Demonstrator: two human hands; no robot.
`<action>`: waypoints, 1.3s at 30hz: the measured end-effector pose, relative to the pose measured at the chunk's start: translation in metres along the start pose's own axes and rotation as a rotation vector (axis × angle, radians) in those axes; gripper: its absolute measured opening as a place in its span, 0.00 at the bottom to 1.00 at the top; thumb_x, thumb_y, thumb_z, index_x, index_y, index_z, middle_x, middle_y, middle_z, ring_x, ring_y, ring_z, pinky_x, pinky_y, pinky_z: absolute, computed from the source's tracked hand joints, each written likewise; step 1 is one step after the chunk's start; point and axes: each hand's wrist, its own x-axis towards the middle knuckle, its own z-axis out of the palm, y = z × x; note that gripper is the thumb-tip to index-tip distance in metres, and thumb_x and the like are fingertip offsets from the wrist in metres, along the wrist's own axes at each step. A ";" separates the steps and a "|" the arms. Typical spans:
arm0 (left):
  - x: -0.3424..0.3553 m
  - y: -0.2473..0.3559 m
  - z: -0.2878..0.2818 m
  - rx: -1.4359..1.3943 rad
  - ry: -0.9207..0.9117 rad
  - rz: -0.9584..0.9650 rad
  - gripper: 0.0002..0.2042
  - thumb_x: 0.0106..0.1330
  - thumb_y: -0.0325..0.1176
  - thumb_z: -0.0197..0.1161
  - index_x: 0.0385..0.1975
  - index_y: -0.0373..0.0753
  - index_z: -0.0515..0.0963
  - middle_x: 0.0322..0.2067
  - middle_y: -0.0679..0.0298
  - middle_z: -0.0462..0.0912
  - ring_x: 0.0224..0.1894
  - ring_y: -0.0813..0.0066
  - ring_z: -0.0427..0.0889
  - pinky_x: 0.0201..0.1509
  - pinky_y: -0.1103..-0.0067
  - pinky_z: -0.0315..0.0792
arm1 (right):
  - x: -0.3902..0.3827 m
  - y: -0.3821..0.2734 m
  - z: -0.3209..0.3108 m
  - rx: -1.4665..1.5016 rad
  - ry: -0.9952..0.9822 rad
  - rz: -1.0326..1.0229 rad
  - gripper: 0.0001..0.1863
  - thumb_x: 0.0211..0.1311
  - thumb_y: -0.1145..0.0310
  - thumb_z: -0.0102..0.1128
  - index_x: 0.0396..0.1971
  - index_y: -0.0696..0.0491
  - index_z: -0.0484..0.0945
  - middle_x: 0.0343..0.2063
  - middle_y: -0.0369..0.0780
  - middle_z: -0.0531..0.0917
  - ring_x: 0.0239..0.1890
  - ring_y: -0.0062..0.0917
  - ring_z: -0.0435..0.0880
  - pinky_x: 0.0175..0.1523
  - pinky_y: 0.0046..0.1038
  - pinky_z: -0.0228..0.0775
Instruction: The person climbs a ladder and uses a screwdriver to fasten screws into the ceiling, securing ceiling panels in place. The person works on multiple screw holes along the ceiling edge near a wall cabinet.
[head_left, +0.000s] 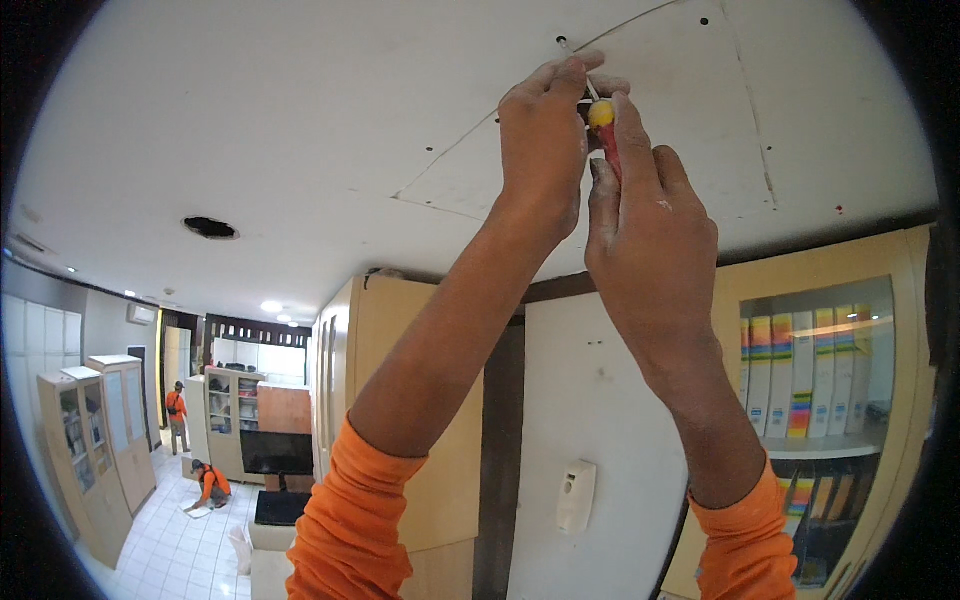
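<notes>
The screwdriver (603, 125), with its red and yellow handle, pointed up at the white ceiling (300, 130), its thin metal shaft reaching a small dark screw hole (561, 41) beside a seam in the ceiling panel. The right hand (648, 235) was closed around the handle, thumb lying up along it towards the yellow end. The left hand (543, 140) was raised just beside it, fingers (578, 68) bent and pinched about the shaft near the tip; whether they truly gripped it or only steadied it could not be told. Both forearms rose from orange sleeves (350, 520) at the lower edge. Further dark holes dotted the panel, and a larger round opening (210, 228) gaped in the ceiling to the left. To the right stood a glass-fronted cabinet (820, 380) with coloured binders. Far off on the left, two people in orange (212, 482) were on a white tiled floor, one standing, one crouched
</notes>
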 end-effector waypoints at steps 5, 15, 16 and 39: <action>0.011 -0.002 -0.005 -0.128 -0.033 -0.007 0.21 0.81 0.38 0.44 0.61 0.28 0.72 0.50 0.52 0.83 0.50 0.65 0.84 0.58 0.73 0.80 | 0.007 -0.022 0.003 0.023 0.088 0.018 0.21 0.73 0.71 0.55 0.62 0.62 0.71 0.34 0.51 0.86 0.38 0.38 0.91 0.37 0.35 0.84; 0.010 0.044 -0.003 0.122 -0.019 -0.271 0.23 0.79 0.38 0.49 0.62 0.23 0.71 0.55 0.43 0.81 0.57 0.57 0.82 0.57 0.69 0.79 | 0.015 -0.048 0.021 1.491 -0.095 0.756 0.17 0.80 0.53 0.43 0.41 0.52 0.72 0.16 0.26 0.66 0.09 0.11 0.53 0.14 0.18 0.42; 0.012 0.045 -0.005 0.143 -0.049 -0.279 0.23 0.80 0.38 0.49 0.62 0.23 0.70 0.54 0.44 0.82 0.56 0.57 0.82 0.56 0.69 0.79 | 0.015 -0.046 0.016 1.582 -0.122 0.757 0.16 0.80 0.53 0.44 0.42 0.51 0.72 0.16 0.26 0.67 0.09 0.10 0.53 0.14 0.18 0.41; 0.011 0.052 0.009 0.256 0.006 -0.218 0.19 0.76 0.34 0.56 0.57 0.23 0.73 0.46 0.49 0.80 0.42 0.62 0.84 0.51 0.70 0.79 | 0.013 -0.019 -0.012 0.910 -0.093 0.413 0.22 0.75 0.58 0.46 0.41 0.65 0.76 0.29 0.52 0.80 0.29 0.42 0.77 0.36 0.40 0.67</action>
